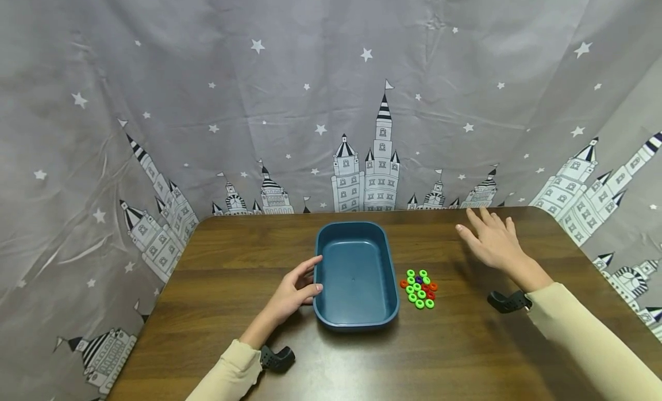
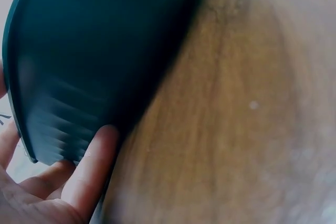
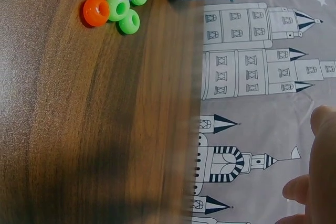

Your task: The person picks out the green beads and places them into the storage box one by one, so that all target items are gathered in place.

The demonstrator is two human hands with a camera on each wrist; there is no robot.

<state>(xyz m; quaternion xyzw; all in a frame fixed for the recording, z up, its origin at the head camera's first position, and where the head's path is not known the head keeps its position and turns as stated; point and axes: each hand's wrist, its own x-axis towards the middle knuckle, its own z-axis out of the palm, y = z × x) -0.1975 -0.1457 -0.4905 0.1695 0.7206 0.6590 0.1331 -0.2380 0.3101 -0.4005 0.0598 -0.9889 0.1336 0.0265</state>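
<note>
A dark blue rectangular plastic bin (image 1: 354, 283) sits in the middle of the table, with nothing inside it. My left hand (image 1: 293, 289) holds the bin's left wall, thumb and index fingertip at the rim. In the left wrist view, the fingers (image 2: 92, 174) lie against the bin's ribbed outer wall (image 2: 100, 66). Just right of the bin lies a loose cluster of pony beads (image 1: 421, 295), mostly bright green, with some red, orange and one purple. Above the table, farther right, my right hand (image 1: 493, 240) is spread with nothing in it, apart from the beads.
The brown wooden table (image 1: 217, 274) ends at a grey curtain (image 1: 289, 102) printed with castles and stars, which hangs along the back and sides. Black wrist straps (image 1: 509, 301) are worn on both forearms.
</note>
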